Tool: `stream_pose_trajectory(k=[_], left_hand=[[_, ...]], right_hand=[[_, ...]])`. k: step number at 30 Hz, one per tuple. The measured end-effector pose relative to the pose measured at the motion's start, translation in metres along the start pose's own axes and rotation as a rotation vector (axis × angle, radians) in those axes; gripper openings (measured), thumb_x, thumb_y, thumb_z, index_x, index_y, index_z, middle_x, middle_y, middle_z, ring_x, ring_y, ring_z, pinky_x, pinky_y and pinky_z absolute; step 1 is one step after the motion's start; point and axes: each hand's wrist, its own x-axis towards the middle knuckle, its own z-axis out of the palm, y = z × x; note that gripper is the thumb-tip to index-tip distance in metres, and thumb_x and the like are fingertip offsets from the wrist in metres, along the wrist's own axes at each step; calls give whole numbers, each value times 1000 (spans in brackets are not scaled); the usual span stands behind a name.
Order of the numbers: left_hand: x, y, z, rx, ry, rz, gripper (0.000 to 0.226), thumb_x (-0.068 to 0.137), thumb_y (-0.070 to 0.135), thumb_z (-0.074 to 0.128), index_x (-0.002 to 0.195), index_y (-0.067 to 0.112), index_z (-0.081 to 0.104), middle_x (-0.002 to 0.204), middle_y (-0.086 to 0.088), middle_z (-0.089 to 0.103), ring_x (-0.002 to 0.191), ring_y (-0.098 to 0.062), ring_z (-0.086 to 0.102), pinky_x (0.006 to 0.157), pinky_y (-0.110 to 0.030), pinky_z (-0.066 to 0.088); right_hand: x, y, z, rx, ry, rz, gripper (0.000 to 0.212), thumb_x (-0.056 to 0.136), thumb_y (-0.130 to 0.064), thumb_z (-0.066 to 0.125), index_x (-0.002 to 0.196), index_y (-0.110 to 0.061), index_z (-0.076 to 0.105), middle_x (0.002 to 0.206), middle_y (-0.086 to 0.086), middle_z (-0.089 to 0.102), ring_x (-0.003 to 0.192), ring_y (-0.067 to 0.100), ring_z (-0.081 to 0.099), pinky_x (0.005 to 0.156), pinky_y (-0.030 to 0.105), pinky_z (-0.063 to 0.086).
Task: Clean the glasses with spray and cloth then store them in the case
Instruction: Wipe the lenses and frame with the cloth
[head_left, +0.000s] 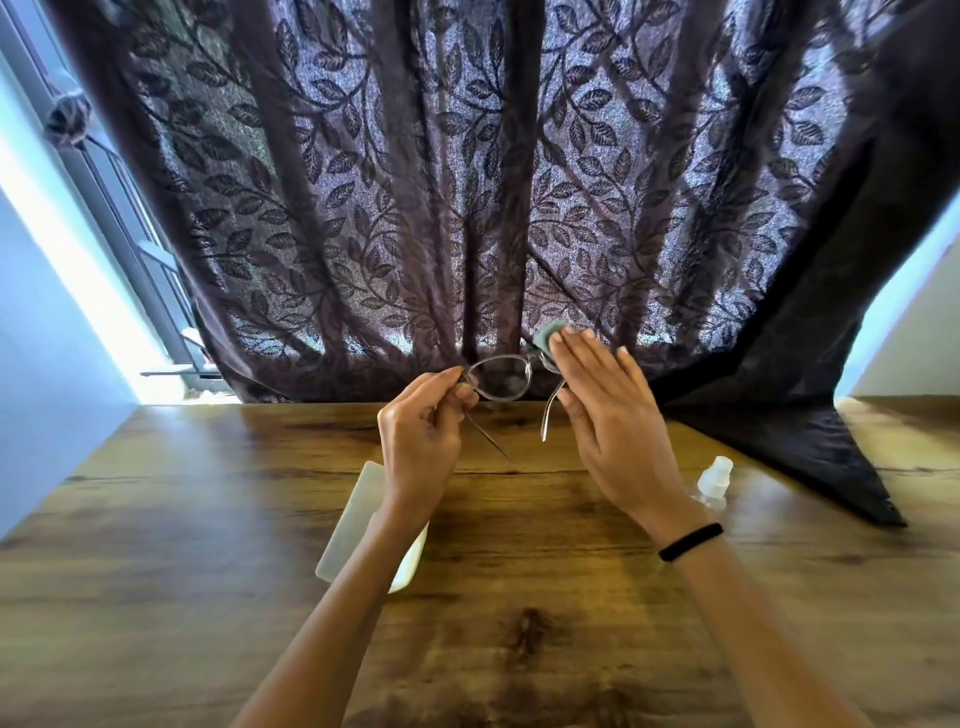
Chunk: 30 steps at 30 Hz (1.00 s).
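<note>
The glasses case (358, 525), a pale, plain oblong, lies on the wooden table (519, 639) with the left forearm crossing over its near end. Any marking on it is too faint to read.

The glasses (525, 375), thin-rimmed with round lenses, are held up off the table beyond the case's far end and a little to its right, lenses facing away and both temples hanging open toward the table. The left hand (421, 436), above the case's far end, pinches the frame at its left hinge between thumb and curled fingers. The right hand (608, 410), to the right of the case, lies with straight fingers flat over the right lens, thumb beneath by the clear right temple. A grey-green cloth (551, 335) shows past the fingertips, pinched against that lens.

A small clear spray bottle (716, 480) stands well to the right of the case, just past the right wrist. No label on it can be made out.

A black band (691, 541) circles the right wrist. Behind the case a dark leaf-patterned curtain (415, 182) hangs down to the table's far edge, with a window frame (119, 208) far off to the case's left.
</note>
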Motion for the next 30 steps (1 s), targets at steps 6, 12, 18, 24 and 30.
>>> stream_pose_trajectory(k=[6,12,18,24,30], left_hand=[[-3,-2,1,-47,12,-48,17,85,0,52,93,-1,67,80,3,64,72,-19,68,62,-28,56],[-1,3,8,-104,40,-61,21,85,6,54,99,14,65,79,14,65,71,-23,68,62,-39,58],[-2,3,2,-61,36,-10,20,86,7,54,102,13,64,80,12,65,70,-24,69,60,-44,58],[0,6,6,-99,35,-53,29,85,9,53,101,30,65,77,16,66,71,-22,68,62,-40,58],[1,5,11,-71,43,-19,35,83,2,54,104,29,64,79,18,66,71,-9,66,63,-30,58]], right_hand=[[5,12,-3,143,42,126,48,98,-24,37,143,-14,25,150,-3,24,141,8,14,117,30,4],[1,-16,2,167,14,-15,48,98,-33,29,143,-17,23,151,-2,25,142,6,13,118,31,3],[-10,-12,10,80,46,-57,47,98,-28,32,143,-15,27,151,-1,27,141,9,18,117,38,12],[-9,-2,8,157,116,78,46,98,-27,33,142,-14,28,148,-1,33,139,6,22,117,38,13],[-9,-35,11,174,132,-64,46,97,-25,33,141,-14,28,149,-1,27,141,9,19,116,38,14]])
